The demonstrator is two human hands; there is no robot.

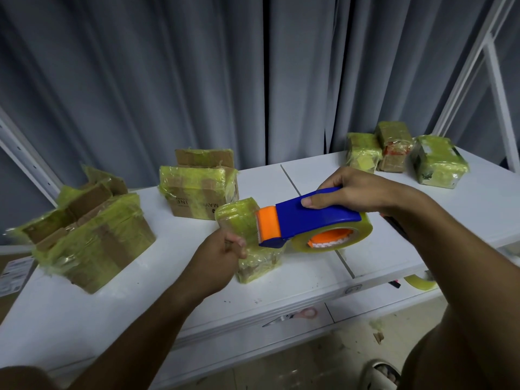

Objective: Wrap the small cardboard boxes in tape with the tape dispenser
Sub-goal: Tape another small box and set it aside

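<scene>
Yellowish tape already covers the small box (pixel 247 237) standing on the desk (pixel 394 249), left hand (pixel 225 250) curled round its near side (fingers mostly hidden), right hand (pixel 349 194) gripping the tape dispenser (pixel 309 220) just right of it.

Your left hand (pixel 225 249) covers the near side of the small box (pixel 247 237), and the tape dispenser (pixel 309 220) hides its right edge. Your right hand (pixel 354 192) hides the dispenser's handle. The print on the middle box (pixel 197 192) is too taped over to read. The scissors (pixel 292 316) are blurred.
</scene>
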